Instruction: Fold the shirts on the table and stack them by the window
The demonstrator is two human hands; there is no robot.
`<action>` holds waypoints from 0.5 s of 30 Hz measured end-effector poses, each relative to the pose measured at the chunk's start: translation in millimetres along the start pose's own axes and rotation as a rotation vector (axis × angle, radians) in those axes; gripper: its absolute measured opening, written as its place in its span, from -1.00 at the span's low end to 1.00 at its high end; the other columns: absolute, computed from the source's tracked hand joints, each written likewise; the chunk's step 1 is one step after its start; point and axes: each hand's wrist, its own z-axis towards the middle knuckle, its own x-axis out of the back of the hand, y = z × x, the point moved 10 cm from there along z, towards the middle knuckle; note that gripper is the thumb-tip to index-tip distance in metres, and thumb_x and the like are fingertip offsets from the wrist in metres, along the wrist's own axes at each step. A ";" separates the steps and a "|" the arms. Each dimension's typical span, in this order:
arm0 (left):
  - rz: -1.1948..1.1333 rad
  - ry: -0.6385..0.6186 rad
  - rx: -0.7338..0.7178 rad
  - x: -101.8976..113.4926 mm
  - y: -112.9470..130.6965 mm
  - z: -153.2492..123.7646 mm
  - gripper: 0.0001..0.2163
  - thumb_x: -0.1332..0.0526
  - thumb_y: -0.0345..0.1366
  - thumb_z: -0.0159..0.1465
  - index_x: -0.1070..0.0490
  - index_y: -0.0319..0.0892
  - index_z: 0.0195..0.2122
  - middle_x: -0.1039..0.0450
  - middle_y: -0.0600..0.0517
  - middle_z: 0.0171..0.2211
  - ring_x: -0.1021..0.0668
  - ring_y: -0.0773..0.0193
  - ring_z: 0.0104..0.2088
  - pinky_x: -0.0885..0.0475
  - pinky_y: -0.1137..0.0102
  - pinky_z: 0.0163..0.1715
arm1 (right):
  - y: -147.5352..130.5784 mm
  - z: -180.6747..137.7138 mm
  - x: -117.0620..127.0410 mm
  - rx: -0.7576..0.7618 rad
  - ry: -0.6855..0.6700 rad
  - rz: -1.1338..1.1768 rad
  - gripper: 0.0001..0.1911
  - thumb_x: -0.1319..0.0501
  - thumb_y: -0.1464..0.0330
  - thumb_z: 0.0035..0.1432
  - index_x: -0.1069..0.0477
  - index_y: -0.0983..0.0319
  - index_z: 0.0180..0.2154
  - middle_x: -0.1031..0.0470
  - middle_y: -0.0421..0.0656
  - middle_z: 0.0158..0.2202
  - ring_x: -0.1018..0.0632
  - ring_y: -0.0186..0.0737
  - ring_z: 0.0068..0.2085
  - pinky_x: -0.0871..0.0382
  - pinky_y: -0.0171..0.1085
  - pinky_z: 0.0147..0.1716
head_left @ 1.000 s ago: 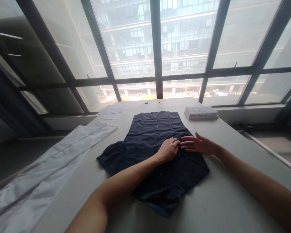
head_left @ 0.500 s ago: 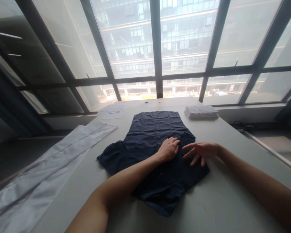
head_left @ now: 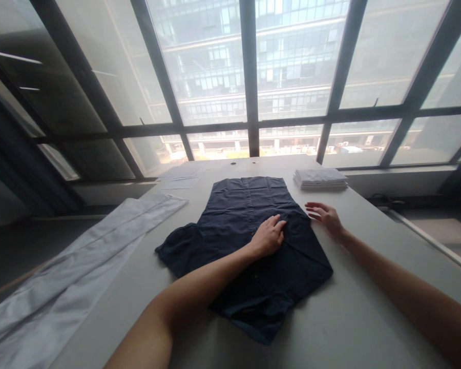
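A dark navy button-front shirt (head_left: 230, 205) lies spread on the white table (head_left: 353, 307), its collar end towards me and its hem towards the window. One sleeve sticks out to the left; the right side looks folded inward over the body. My left hand (head_left: 269, 236) rests flat on the middle of the shirt, fingers stretched out and holding nothing. Just beyond the shirt's right edge hovers my right hand (head_left: 326, 218), fingers apart and empty, its fingertips close to the cloth.
A folded stack of white cloth (head_left: 319, 178) sits at the table's far right. White sheets (head_left: 179, 177) lie at the far left. Shiny white fabric (head_left: 80, 266) drapes over the left edge. Large windows (head_left: 288, 66) stand behind the table.
My right hand has moved away from me and to the right, from above the folded part to the shirt's right edge. My left hand has stayed in place on the shirt.
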 end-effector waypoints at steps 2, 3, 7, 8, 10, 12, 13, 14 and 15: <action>0.007 -0.011 0.010 -0.3 -0.2 0.1 -0.56 -0.12 -0.29 0.42 -0.34 -0.22 0.31 -0.21 -0.19 0.39 -0.29 0.02 0.37 -0.19 0.18 0.37 | -18.8 -4.4 -6.3 0.211 0.030 -0.294 -0.66 -0.25 0.23 0.13 -0.60 0.15 -0.07 -0.60 0.00 0.06 -0.54 0.15 0.15 -0.34 0.21 0.22; 0.009 -0.021 0.012 -1.1 -0.2 0.1 -0.57 -0.11 -0.28 0.43 -0.35 -0.22 0.30 -0.22 -0.18 0.38 -0.29 0.02 0.37 -0.18 0.17 0.38 | -27.1 -8.8 -17.0 0.318 -0.007 -0.407 -0.64 -0.25 0.25 0.14 -0.60 0.14 -0.04 -0.58 -0.01 0.09 -0.50 0.14 0.19 -0.29 0.21 0.26; 0.010 -0.021 0.012 -2.0 -0.7 0.2 -0.58 -0.08 -0.27 0.45 -0.37 -0.20 0.29 -0.27 -0.15 0.36 -0.31 0.03 0.36 -0.18 0.16 0.38 | -26.7 -26.7 -66.5 0.506 -0.341 -0.594 -0.65 -0.27 0.30 0.19 -0.61 0.08 0.01 -0.53 -0.09 0.18 -0.43 0.10 0.27 -0.22 0.19 0.32; 0.007 -0.012 0.007 -1.3 -0.4 0.3 -0.58 -0.08 -0.27 0.44 -0.38 -0.21 0.29 -0.27 -0.14 0.36 -0.32 0.03 0.36 -0.18 0.17 0.38 | -21.3 -28.1 -72.3 0.489 -0.400 -0.603 -0.67 -0.27 0.30 0.19 -0.62 0.08 0.00 -0.53 -0.09 0.18 -0.42 0.10 0.28 -0.21 0.19 0.33; -0.004 0.003 -0.010 0.5 1.1 0.3 -0.59 -0.09 -0.27 0.44 -0.40 -0.23 0.27 -0.30 -0.15 0.34 -0.35 0.03 0.34 -0.20 0.19 0.37 | -11.3 -27.1 -75.8 0.431 -0.457 -0.593 -0.69 -0.28 0.28 0.21 -0.62 0.07 -0.01 -0.52 -0.09 0.19 -0.41 0.11 0.29 -0.14 0.22 0.35; -0.012 0.018 -0.028 3.5 3.5 0.1 -0.61 -0.10 -0.28 0.43 -0.42 -0.24 0.24 -0.35 -0.16 0.30 -0.37 0.04 0.32 -0.22 0.20 0.36 | -5.4 -24.4 -74.3 0.383 -0.471 -0.542 -0.69 -0.28 0.27 0.22 -0.62 0.05 0.00 -0.50 -0.10 0.20 -0.38 0.12 0.32 -0.03 0.25 0.39; -0.012 0.027 -0.036 5.6 4.9 0.0 -0.62 -0.10 -0.28 0.43 -0.45 -0.24 0.22 -0.36 -0.15 0.29 -0.37 0.05 0.31 -0.23 0.20 0.36 | -3.8 -23.4 -73.5 0.366 -0.477 -0.510 -0.69 -0.29 0.26 0.22 -0.61 0.04 0.00 -0.50 -0.10 0.20 -0.35 0.13 0.34 0.03 0.26 0.40; -0.007 0.036 -0.043 8.1 6.4 -0.2 -0.64 -0.10 -0.29 0.43 -0.48 -0.23 0.19 -0.37 -0.15 0.28 -0.37 0.05 0.31 -0.24 0.20 0.36 | -2.8 -22.7 -72.9 0.353 -0.480 -0.479 -0.69 -0.30 0.25 0.21 -0.61 0.03 0.00 -0.50 -0.11 0.20 -0.33 0.14 0.35 0.06 0.26 0.41; -0.001 0.045 -0.052 11.0 8.0 -0.3 -0.66 -0.10 -0.29 0.43 -0.51 -0.23 0.15 -0.38 -0.14 0.27 -0.36 0.05 0.32 -0.24 0.20 0.36 | -2.4 -22.3 -72.6 0.344 -0.483 -0.453 -0.68 -0.31 0.25 0.21 -0.61 0.03 0.01 -0.50 -0.12 0.20 -0.32 0.14 0.36 0.08 0.26 0.42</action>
